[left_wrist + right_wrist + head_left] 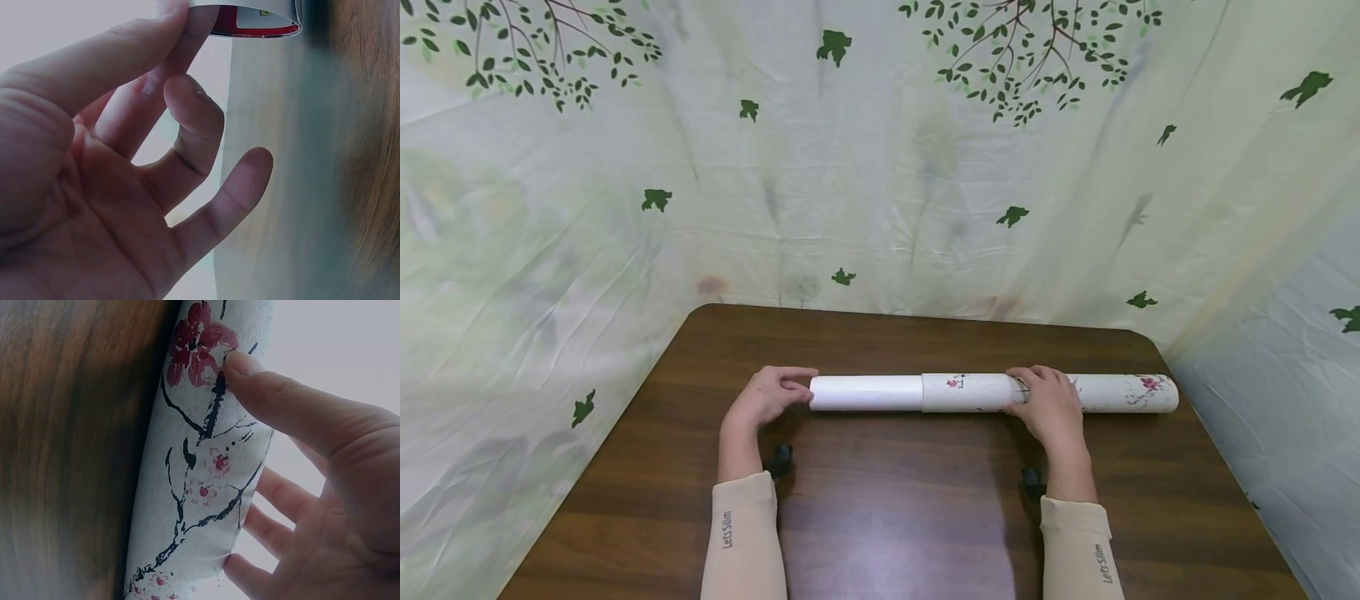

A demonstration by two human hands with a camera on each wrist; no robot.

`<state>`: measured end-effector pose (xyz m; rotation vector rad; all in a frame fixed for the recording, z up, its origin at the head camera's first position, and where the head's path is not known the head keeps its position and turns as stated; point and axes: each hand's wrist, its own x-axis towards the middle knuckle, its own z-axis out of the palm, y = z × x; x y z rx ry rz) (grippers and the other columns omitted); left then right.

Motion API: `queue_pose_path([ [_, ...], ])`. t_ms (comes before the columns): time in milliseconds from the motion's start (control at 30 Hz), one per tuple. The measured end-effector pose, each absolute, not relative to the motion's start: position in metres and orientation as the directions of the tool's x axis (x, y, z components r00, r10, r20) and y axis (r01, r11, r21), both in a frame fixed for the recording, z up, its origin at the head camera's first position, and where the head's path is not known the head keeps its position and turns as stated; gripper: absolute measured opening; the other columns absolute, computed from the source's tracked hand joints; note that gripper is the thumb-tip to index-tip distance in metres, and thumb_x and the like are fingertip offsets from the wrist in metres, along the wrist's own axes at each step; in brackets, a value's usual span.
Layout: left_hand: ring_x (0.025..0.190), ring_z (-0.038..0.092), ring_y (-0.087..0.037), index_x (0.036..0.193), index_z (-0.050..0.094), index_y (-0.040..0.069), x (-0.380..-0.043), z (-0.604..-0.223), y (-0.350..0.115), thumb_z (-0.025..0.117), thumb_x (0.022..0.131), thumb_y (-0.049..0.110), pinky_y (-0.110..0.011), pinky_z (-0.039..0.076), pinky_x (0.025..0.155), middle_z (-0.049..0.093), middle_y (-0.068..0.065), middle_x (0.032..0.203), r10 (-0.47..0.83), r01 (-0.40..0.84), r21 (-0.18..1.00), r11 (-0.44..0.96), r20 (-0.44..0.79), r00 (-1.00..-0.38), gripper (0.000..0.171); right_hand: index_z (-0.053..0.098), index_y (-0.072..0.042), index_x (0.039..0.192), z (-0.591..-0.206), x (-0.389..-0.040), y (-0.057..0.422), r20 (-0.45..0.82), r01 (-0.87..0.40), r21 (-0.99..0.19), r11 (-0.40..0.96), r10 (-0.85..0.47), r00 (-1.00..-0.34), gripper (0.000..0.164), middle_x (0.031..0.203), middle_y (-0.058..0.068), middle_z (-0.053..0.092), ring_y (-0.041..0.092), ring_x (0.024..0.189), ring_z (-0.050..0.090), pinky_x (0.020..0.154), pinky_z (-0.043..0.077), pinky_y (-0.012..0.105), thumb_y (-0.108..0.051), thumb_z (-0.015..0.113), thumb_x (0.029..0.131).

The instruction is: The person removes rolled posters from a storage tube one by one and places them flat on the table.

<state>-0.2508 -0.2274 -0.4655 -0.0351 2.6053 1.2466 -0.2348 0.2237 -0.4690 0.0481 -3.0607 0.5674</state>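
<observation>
- Nearest, two pale sleeves (pixel 743 542) reach in over the table (pixel 910 517), with a small dark device (pixel 781 460) beside each wrist.
- The left hand (pixel 766 396) holds the outer end of a white roll (pixel 867 393) with thumb and fingertips; its last two fingers stand free, as the left wrist view shows.
- The right hand (pixel 1051 408) grips a floral tube (pixel 1116 395) around its middle, thumb on the near side and fingers over the far side.
- Both pieces lie in one line across the far half of the table, the roll to the left and the tube to the right, running toward the right edge.
- As for progress, the two look partly nested: a good length of the roll shows outside the tube's left end, and the rest appears to sit inside, hidden. They are neither fully together nor fully apart, and whether the roll is going in or coming out cannot be told.
- The roll is closed up, not spread; only a red-and-white inner face (pixel 250 30) shows at its open end, too little to read.
- Farthest, behind the table, hangs a leaf-patterned curtain (pixel 880 183), apart from the work.
</observation>
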Motion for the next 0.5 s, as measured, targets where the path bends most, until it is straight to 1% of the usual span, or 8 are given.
queue_pose_path([
  [133,0.126,0.069,-0.033,0.142,0.069,0.016,-0.2496,-0.4644,-0.2291,0.076,0.098,0.015,-0.054,0.049,0.111,0.081,-0.013,0.117,0.087,-0.121,0.763,0.635,-0.227,-0.970,0.044,0.060,-0.016,0.149,-0.4678,-0.2343,0.2247,0.030,-0.036,-0.361,0.932,-0.027,-0.999,0.059,0.156,0.029,0.048,0.055,0.148,0.036,0.123,0.019,0.076,-0.025,0.080,0.095],
  [500,0.122,0.071,-0.031,0.140,0.071,0.014,-0.2472,-0.4639,-0.2348,0.076,0.098,0.014,-0.052,0.050,0.110,0.082,-0.013,0.115,0.085,-0.100,0.759,0.643,-0.200,-0.976,0.042,0.060,-0.016,0.149,-0.4680,-0.2341,0.2271,0.020,-0.031,-0.362,0.931,-0.025,-0.999,0.059,0.157,0.029,0.048,0.055,0.149,0.035,0.122,0.018,0.077,-0.026,0.080,0.095],
])
